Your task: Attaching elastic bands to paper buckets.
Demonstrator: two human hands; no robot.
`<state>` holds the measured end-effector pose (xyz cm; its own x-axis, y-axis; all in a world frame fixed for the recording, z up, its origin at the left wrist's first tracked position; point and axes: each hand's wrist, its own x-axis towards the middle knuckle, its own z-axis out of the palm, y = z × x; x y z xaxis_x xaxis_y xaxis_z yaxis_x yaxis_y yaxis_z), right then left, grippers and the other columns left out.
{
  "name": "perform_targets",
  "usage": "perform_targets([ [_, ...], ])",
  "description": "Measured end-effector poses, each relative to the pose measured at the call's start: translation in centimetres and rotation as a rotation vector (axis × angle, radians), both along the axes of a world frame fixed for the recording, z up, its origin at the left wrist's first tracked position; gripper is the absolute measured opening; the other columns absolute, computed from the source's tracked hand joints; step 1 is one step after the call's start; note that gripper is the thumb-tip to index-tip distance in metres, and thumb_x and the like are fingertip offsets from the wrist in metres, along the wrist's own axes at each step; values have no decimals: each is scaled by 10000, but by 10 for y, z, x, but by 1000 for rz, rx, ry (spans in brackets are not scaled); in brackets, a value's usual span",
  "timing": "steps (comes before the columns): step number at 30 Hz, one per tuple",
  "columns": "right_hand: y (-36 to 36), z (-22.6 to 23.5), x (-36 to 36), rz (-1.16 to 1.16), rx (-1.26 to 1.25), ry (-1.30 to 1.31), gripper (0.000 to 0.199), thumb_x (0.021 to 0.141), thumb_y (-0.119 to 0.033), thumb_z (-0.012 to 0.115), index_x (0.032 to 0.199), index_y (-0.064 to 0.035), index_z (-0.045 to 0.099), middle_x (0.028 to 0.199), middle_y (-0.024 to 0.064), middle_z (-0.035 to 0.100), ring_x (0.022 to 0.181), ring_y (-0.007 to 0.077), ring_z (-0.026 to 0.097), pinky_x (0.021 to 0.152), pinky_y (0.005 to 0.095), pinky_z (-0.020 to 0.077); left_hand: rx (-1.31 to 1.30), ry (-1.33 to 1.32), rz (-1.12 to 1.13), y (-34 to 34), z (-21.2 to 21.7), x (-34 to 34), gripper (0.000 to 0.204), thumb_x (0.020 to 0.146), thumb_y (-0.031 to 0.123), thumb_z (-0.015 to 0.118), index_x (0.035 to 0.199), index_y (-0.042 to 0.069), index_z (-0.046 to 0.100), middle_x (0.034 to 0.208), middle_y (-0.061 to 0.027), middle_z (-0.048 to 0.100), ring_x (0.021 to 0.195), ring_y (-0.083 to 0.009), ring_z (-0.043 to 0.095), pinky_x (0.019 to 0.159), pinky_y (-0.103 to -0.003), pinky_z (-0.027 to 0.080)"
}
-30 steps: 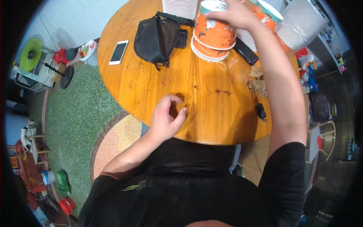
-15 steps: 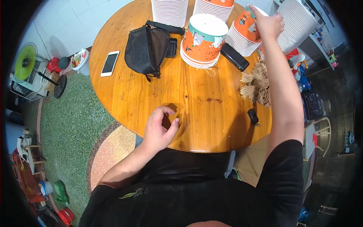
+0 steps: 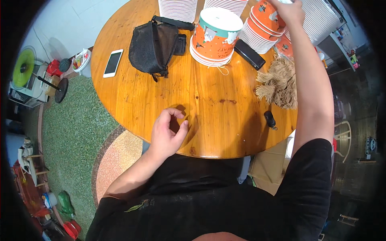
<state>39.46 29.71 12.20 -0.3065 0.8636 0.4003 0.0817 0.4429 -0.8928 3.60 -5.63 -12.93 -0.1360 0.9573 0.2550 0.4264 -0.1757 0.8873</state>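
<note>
My right hand [image 3: 291, 13] reaches to the far right and grips the rim of an orange paper bucket [image 3: 268, 17], its fingers partly out of frame. That bucket sits partly raised in a stack of nested paper buckets [image 3: 254, 38] with white rims. At the near edge of the table my left hand [image 3: 167, 132] rests with fingers curved and apart, holding nothing. Upside down in the middle stands an orange and teal paper bucket group [image 3: 215, 40], a thin string loop beside its base. Just right of it lies a black oblong case [image 3: 249, 54].
The round wooden table [image 3: 193, 120] also bears a black mesh bag [image 3: 148, 50], a white phone [image 3: 113, 63], a bundle of tan cords [image 3: 279, 82] and a small black fob [image 3: 269, 118]. More bucket stacks [image 3: 178, 9] stand at the back. A green fan [image 3: 24, 66] stands left.
My right hand has pulled the top bucket up, so more of the orange bucket below it shows. My left hand has stayed in place. The whole view has shifted slightly.
</note>
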Motion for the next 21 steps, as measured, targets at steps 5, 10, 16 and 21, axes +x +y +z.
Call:
perform_targets([
  [5,15,10,-36,-1091,418,-606,1137,647,-678,945,1398,91,576,1247,319,729,1199,438,715,1037,467,569,29,22,-5,2,-5,-1,259,917,107,788,1098,13,629,992,-125,702,850,-275,676,758,-379,545],
  [10,0,35,-31,-1190,605,-310,1067,699,-577,985,1407,100,561,1303,304,716,1230,405,709,1025,438,565,1,47,-19,2,1,0,249,910,104,784,1084,9,634,994,-144,692,839,-304,660,763,-385,536],
  [16,-79,22,-32,-838,690,368,597,980,-374,794,1324,88,640,1223,198,733,1062,244,731,883,359,592,121,55,-40,2,-2,0,294,906,103,792,1123,-4,627,1103,-184,682,955,-335,668,843,-400,541],
  [21,-238,-82,-110,-302,134,839,619,1169,-545,418,1553,-66,498,1566,60,589,1439,219,555,1227,439,409,276,107,-25,-6,-7,-10,499,891,177,849,1275,1,583,1364,-249,598,1242,-411,611,1055,-470,500],
])
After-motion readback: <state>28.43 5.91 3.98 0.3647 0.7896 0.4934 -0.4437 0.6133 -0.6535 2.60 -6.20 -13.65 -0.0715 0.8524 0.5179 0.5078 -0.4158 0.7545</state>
